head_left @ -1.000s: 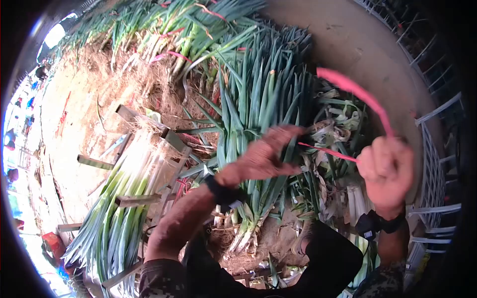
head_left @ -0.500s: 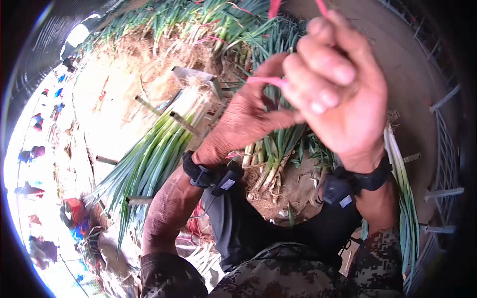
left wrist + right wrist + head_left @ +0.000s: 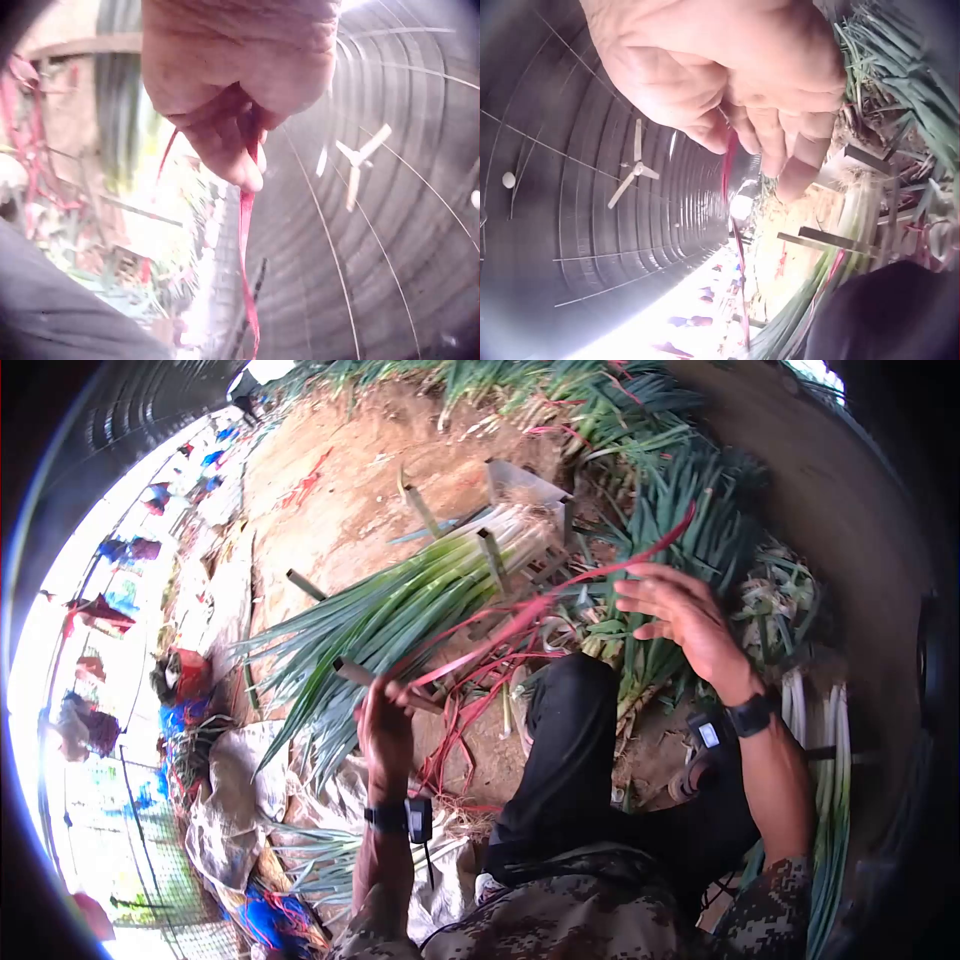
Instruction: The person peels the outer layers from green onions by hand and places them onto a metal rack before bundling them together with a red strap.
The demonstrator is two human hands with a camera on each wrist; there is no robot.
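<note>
In the head view, my left hand (image 3: 385,735) pinches a red strip (image 3: 530,618) at lower left, beside the leaf end of the green onions (image 3: 400,595) lying across a metal rack (image 3: 492,560). My right hand (image 3: 690,622) is at the strip's other side, fingers extended over the upright leaf pile. The left wrist view shows the left hand (image 3: 240,67) with the red strip (image 3: 245,247) hanging from its fingertips. Seen from the right wrist, the right hand (image 3: 742,75) holds red strip (image 3: 727,172) between thumb and fingers.
A large onion pile (image 3: 690,510) lies beyond the right hand, with more along the back. Loose red strips (image 3: 455,745) lie near the left knee. Rack posts (image 3: 305,584) stick up around the onions. White-stemmed onions (image 3: 832,760) lie at far right.
The view has swung left toward the onions on the rack. My hands, close together half a second ago, have moved apart, the left down and left, with the red strip stretching between them.
</note>
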